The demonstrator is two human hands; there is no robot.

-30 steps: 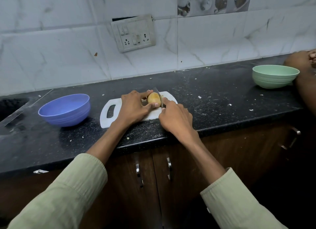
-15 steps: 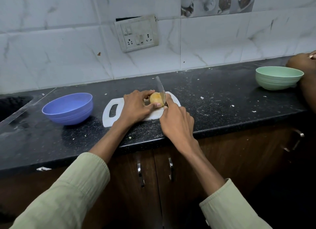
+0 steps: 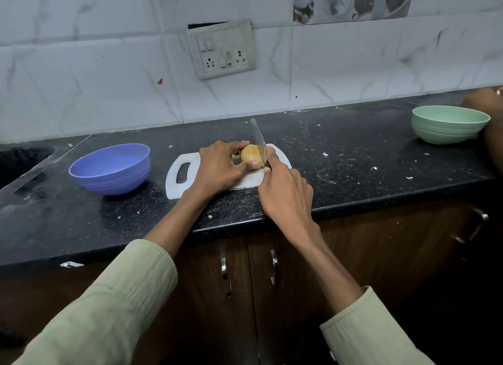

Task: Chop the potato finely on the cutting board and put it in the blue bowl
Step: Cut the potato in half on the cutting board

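Observation:
A yellow-brown potato [image 3: 250,155] lies on the white cutting board [image 3: 177,183] in the middle of the black counter. My left hand [image 3: 220,168] grips the potato from the left, thumb and fingers curled round it. My right hand [image 3: 285,196] holds a knife [image 3: 258,141] by its hidden handle. The blade stands tilted, tip up and away, its edge on the potato's right side. The empty blue bowl [image 3: 111,168] sits left of the board.
A green bowl [image 3: 449,123] stands at the far right of the counter [image 3: 353,157], with another person's arm [image 3: 490,114] beside it. A sink [image 3: 19,160] opens at the far left. Small scraps dot the counter. Cabinet doors with metal handles [image 3: 274,269] lie below.
The knife blade rose from lying low on the potato to standing tilted with its tip up. My left hand stayed on the potato.

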